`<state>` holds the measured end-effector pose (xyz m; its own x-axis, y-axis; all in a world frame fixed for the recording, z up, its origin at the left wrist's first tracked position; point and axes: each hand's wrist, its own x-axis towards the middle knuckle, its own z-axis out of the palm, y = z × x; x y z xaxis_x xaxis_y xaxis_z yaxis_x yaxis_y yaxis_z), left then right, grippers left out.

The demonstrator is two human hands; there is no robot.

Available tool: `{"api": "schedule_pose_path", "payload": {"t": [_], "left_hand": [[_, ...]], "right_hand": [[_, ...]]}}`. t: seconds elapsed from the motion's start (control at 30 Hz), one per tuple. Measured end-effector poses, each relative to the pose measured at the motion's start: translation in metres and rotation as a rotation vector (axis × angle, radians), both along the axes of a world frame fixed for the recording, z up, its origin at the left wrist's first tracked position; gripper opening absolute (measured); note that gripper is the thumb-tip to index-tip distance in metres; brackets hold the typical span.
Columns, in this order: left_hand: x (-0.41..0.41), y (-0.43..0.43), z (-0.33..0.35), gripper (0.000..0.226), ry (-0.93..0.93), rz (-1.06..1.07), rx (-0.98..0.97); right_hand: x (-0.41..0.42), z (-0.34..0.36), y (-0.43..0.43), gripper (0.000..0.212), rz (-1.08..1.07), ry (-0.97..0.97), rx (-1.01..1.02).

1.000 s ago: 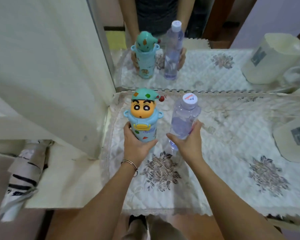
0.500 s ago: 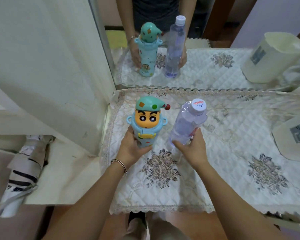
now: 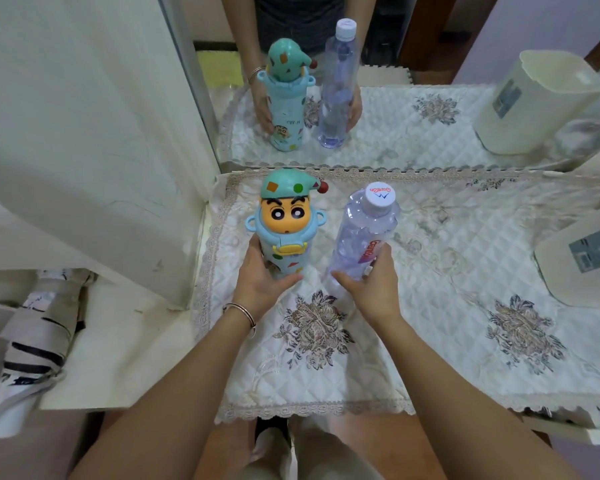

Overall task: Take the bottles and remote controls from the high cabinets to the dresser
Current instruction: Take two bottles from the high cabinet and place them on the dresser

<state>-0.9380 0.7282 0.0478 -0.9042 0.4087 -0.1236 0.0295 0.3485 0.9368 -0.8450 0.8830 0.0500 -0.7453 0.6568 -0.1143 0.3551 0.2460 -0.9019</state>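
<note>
A blue cartoon-character bottle (image 3: 284,223) with a green cap stands upright on the dresser's quilted white cloth (image 3: 430,306), near its left back corner. My left hand (image 3: 260,282) is wrapped around its lower body. To its right a clear plastic water bottle (image 3: 364,233) with a white cap stands on the cloth, leaning slightly right. My right hand (image 3: 371,282) grips its lower part. Both bottles and both hands show again in the mirror (image 3: 395,81) behind.
A cream plastic container (image 3: 582,261) sits at the right edge of the dresser. A cream wall panel (image 3: 84,133) rises at the left. A folded striped umbrella (image 3: 28,341) lies on the lower ledge at far left. The cloth's lace front edge (image 3: 312,408) is near my legs.
Both bottles have come lower and a little toward me, down onto the cloth. The water bottle is more upright than half a second ago. Both hands keep their grip.
</note>
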Motion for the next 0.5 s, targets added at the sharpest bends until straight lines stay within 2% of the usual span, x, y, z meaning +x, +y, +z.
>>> {"api": "schedule_pose_path", "payload": {"t": [0.17, 0.37, 0.5], "left_hand": [[0.0, -0.003, -0.001, 0.074, -0.029, -0.021, 0.007], [-0.001, -0.003, 0.002, 0.076, 0.006, -0.066, -0.05], [0.003, -0.023, -0.001, 0.09, -0.012, -0.059, -0.265]], "right_hand": [[0.0, -0.001, -0.002, 0.069, -0.005, -0.016, 0.029], [0.005, 0.004, 0.0, 0.067, 0.068, -0.002, 0.037], [0.014, -0.003, 0.002, 0.08, 0.077, -0.069, -0.038]]}}
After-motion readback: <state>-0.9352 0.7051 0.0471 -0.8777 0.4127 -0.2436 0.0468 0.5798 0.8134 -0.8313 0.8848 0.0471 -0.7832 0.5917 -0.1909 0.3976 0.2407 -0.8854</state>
